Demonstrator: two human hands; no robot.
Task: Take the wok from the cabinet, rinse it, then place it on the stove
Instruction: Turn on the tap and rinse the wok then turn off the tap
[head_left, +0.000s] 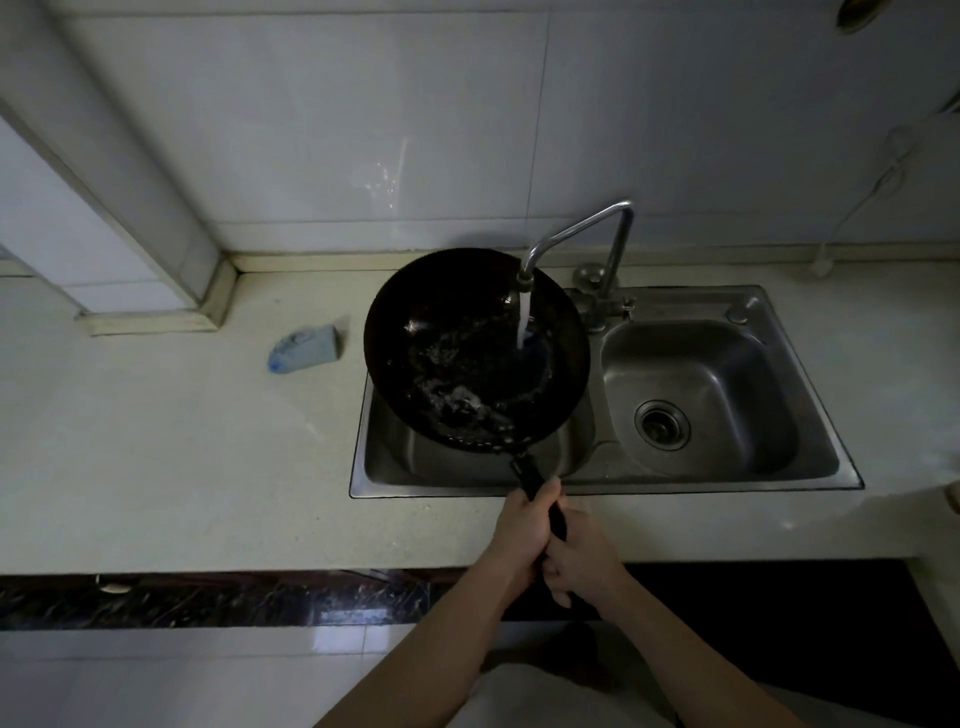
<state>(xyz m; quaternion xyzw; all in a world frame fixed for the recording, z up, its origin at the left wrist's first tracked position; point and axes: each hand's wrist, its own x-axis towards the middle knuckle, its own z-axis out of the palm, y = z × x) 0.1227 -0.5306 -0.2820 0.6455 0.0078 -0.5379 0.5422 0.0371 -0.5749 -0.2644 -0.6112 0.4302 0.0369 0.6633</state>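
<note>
A black wok (467, 358) hangs tilted over the left basin of the steel double sink (852, 467). Water runs from the bent metal tap (582, 234) into the wok and pools foaming near its lower rim. My left hand (524, 525) grips the wok's black handle (530, 475) nearer the pan. My right hand (582, 558) grips the same handle further back, just behind the left. The handle's end is hidden inside my hands. No stove or cabinet is in view.
A blue-grey sponge (304, 349) lies on the pale countertop (182, 452) left of the sink. The right basin (737, 374) shows its drain. A white cable (878, 182) hangs on the tiled wall at the right. The counter's front edge runs just under my hands.
</note>
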